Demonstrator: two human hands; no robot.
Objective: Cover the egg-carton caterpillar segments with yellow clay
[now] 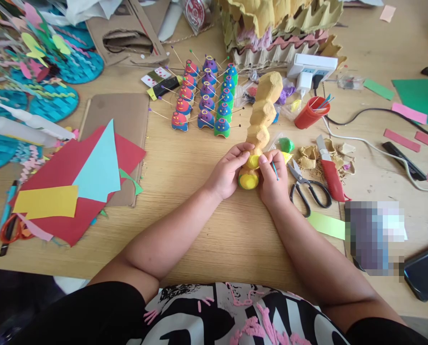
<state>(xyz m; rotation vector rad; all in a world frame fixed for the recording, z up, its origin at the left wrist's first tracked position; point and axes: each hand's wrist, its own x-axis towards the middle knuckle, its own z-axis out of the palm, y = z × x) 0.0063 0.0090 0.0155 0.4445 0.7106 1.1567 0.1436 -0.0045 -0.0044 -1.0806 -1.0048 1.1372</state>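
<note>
A long egg-carton strip (265, 112) of bumpy tan cups points away from me over the table. Yellow clay (249, 180) covers its nearest cup, with more yellow on the one behind. My left hand (229, 171) grips the strip's left side, fingers and thumb closed on it. On the other side, my right hand (275, 182) pinches the strip by the yellow part, and a thin blue stick (275, 171) pokes out from its fingers. Beyond stand three clay-covered egg-carton caterpillars: one red and blue (184, 98), one purple and blue (207, 96), one blue and green (227, 98).
Black-handled scissors (309, 187) and a red-handled knife (331, 172) lie right of my hands, near carton scraps (309, 157). A red cup (311, 113), a power strip (312, 66) with cables and stacked egg trays (278, 55) stand behind. Coloured paper (63, 177) lies left.
</note>
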